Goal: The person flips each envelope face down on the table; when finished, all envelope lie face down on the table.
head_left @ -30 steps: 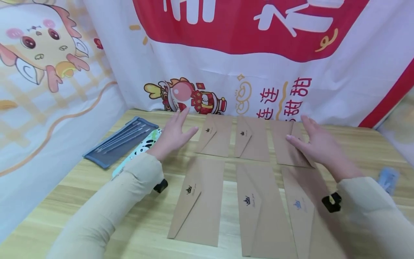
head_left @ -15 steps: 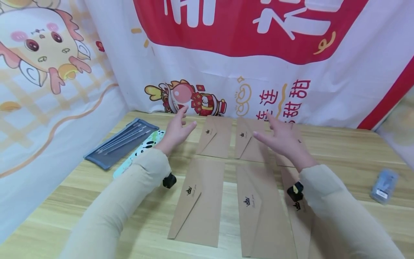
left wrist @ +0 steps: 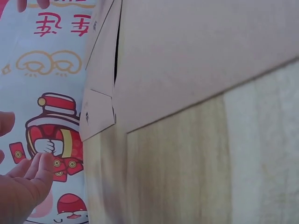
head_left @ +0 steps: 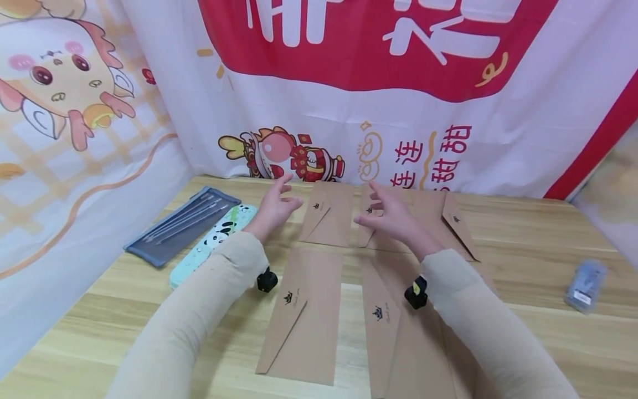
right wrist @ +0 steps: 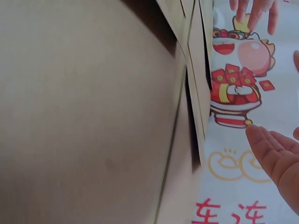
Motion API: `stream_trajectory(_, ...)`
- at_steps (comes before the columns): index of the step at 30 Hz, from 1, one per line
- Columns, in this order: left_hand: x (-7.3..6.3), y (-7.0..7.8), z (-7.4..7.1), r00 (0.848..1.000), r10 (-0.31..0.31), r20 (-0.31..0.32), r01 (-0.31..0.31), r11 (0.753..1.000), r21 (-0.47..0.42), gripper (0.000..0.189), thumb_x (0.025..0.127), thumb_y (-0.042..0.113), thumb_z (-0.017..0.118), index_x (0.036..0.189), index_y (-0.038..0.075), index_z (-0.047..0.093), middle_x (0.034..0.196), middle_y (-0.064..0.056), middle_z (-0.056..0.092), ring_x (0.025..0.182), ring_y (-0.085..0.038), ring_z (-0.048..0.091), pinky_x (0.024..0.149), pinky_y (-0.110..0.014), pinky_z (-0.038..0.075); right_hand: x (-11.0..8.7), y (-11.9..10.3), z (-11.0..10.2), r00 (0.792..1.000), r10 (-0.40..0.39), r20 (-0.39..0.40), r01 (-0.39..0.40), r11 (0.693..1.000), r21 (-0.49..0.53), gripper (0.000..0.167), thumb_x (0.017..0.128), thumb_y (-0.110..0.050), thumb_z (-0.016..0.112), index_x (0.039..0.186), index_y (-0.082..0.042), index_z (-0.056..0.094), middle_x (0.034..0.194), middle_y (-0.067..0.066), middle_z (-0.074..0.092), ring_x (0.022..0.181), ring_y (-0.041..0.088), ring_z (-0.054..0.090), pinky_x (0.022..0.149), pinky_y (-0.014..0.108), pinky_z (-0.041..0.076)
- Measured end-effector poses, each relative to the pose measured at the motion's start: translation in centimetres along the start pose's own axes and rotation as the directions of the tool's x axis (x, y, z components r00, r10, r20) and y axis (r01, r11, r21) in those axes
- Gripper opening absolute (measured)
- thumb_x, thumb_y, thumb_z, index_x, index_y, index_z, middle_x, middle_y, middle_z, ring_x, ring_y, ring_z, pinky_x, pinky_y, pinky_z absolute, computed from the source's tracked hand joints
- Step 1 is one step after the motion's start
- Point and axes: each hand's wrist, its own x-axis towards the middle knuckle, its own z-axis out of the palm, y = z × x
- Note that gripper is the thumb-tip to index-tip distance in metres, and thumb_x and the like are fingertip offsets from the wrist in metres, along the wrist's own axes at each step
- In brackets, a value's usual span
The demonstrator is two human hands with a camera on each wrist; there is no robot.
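Several brown kraft envelopes, each with a small crown print, lie in two rows on the table. My left hand (head_left: 276,208) hovers left of the back-left envelope (head_left: 333,219), fingers relaxed and holding nothing. Above the back-middle envelope (head_left: 382,240) is my right hand (head_left: 399,219), its fingers loosely spread, with nothing held; it partly covers that envelope. The back-right envelope (head_left: 432,213) has its flap slightly lifted. In front lie the left envelope (head_left: 316,321), the middle one (head_left: 421,349) and a right one (head_left: 462,363) mostly hidden under my right sleeve.
Left of my left hand are a blue mesh pouch (head_left: 181,224) with pencils inside and a mint panda-print case (head_left: 211,244). A small blue packet (head_left: 587,285) lies at the right. A printed cloth (head_left: 299,111) hangs behind the table (head_left: 538,332).
My right hand has swept left from over the back-right envelope to over the back-middle one. My left hand has barely moved. The blue packet at the right has come into fuller view.
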Motion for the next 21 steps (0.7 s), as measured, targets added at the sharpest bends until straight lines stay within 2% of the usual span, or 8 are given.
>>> stream_trajectory(7, 0.4, -0.5, 0.1, 0.998, -0.022, 0.056, 0.023, 1.000, -0.019, 0.068, 0.088, 0.003, 0.057, 0.146, 0.022, 0.027, 0.146, -0.014, 0.033, 0.122, -0.031, 0.047, 0.097, -0.040, 0.045, 0.7, 0.1, 1.4, 0.996, 0.065, 0.058, -0.071, 0.992, 0.102, 0.094, 0.078, -0.033, 0.073, 0.149, -0.026, 0.013, 0.145, 0.011, 0.036, 0.127, 0.029, 0.042, 0.102, 0.046, 0.039)
stream_trajectory(10, 0.5, -0.8, 0.2, 0.996, -0.033, 0.089, 0.034, 0.999, -0.012, 0.068, 0.088, 0.003, 0.056, 0.146, 0.020, 0.027, 0.146, -0.015, 0.033, 0.124, -0.032, 0.045, 0.099, -0.041, 0.043, 0.9, 0.2, 1.9, 0.993, 0.083, 0.088, -0.095, 0.986, 0.140, 0.090, 0.080, -0.025, 0.072, 0.149, -0.024, 0.015, 0.144, 0.012, 0.036, 0.126, 0.028, 0.043, 0.102, 0.046, 0.039)
stream_trajectory(15, 0.5, -1.3, 0.6, 0.991, -0.051, 0.127, 0.054, 0.998, -0.023, 0.066, 0.087, -0.001, 0.055, 0.145, 0.017, 0.030, 0.146, -0.017, 0.033, 0.124, -0.034, 0.044, 0.099, -0.041, 0.043, 1.1, 0.2, 2.7, 0.981, 0.100, 0.169, -0.141, 0.957, 0.254, 0.086, 0.082, -0.009, 0.068, 0.149, -0.018, 0.014, 0.145, 0.019, 0.034, 0.126, 0.033, 0.043, 0.098, 0.044, 0.044)
stream_trajectory(21, 0.6, -1.3, 1.2, 0.986, -0.063, 0.156, 0.078, 0.993, -0.091, 0.067, 0.086, -0.007, 0.052, 0.145, 0.015, 0.029, 0.145, -0.019, 0.031, 0.123, -0.036, 0.043, 0.096, -0.044, 0.045, 1.5, 0.2, 3.1, 0.964, 0.158, 0.213, -0.223, 0.918, 0.327, 0.081, 0.085, -0.004, 0.063, 0.149, -0.018, 0.016, 0.143, 0.018, 0.038, 0.122, 0.031, 0.048, 0.097, 0.041, 0.045)
